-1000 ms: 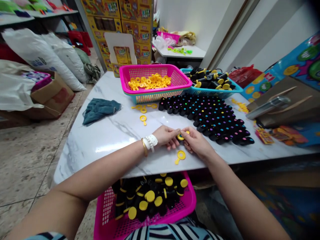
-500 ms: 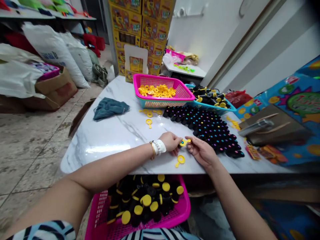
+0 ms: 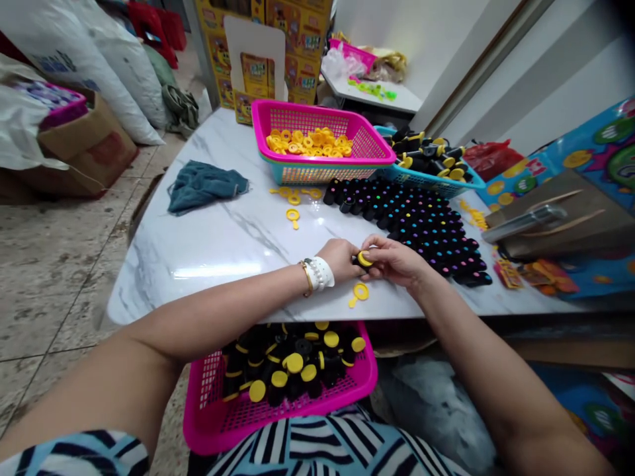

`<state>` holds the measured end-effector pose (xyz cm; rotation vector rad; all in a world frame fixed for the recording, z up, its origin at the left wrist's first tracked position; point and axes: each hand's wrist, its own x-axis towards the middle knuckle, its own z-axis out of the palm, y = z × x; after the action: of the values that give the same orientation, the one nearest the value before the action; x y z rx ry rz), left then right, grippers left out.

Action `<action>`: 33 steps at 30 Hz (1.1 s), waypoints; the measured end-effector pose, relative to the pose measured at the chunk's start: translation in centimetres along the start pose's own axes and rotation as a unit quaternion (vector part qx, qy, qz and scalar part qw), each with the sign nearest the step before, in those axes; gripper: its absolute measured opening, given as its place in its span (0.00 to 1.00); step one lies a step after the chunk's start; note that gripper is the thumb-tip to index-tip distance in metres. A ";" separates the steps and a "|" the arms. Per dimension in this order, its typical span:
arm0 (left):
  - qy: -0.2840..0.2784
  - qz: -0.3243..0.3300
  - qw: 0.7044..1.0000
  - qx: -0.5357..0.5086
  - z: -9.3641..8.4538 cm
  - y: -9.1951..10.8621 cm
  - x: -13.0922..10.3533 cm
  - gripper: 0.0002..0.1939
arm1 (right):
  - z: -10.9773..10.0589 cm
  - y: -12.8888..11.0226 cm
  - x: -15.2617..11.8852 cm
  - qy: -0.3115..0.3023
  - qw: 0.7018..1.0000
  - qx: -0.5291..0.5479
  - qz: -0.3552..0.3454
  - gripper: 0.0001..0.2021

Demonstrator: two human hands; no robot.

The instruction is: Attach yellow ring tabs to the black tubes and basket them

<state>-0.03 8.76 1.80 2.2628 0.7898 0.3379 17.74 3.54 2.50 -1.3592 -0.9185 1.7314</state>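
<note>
My left hand (image 3: 340,260), with bracelets at its wrist, is closed on a small black piece with a yellow cap (image 3: 364,259). From the right, my right hand (image 3: 394,260) pinches the yellow cap of that same piece. Just below both hands, a yellow ring with a stem (image 3: 361,291) lies on the white marbled table (image 3: 223,244). Another yellow ring piece (image 3: 293,216) lies farther back, with several more behind it. Rows of black pieces with coloured dots (image 3: 417,221) stand to the right of my hands.
A pink basket (image 3: 327,158) of yellow rings stands at the back, beside a blue basket (image 3: 461,185) of black and yellow pieces. A dark cloth (image 3: 206,187) lies at left. Below the table edge is a pink basket (image 3: 278,420) of yellow-capped black pieces. A metal tool (image 3: 523,223) sits at right.
The view has tilted downward. My right hand has moved in against my left, and a yellow cap now shows at the held piece where a yellow ring piece was between my hands.
</note>
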 end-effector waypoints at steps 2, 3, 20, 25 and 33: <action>0.005 0.005 1.000 0.006 0.2 0.0 -0.1 0.13 | -0.2 0.0 -0.3 -0.009 1.000 -0.007 -0.003 0.16; 0.004 0.006 1.000 0.007 0.2 -0.1 -0.2 0.13 | -0.2 0.0 -0.4 -0.019 1.000 -0.016 0.001 0.16; -0.053 0.023 0.998 0.033 -1.8 0.0 -1.5 0.23 | 0.0 2.0 -2.7 0.061 0.985 -0.023 -0.157 0.17; -0.059 0.055 0.989 0.125 -0.8 1.2 -3.0 0.28 | 1.0 4.5 -9.2 0.019 0.993 -0.078 -0.087 0.10; -0.079 0.054 0.982 0.166 -0.4 1.4 -3.1 0.16 | 4.9 12.9 -11.1 -0.071 0.899 -0.429 -0.057 0.09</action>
<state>-1.99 6.22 3.01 2.6124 0.6827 0.0764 13.22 -12.72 -2.94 -1.6563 -1.9524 1.3728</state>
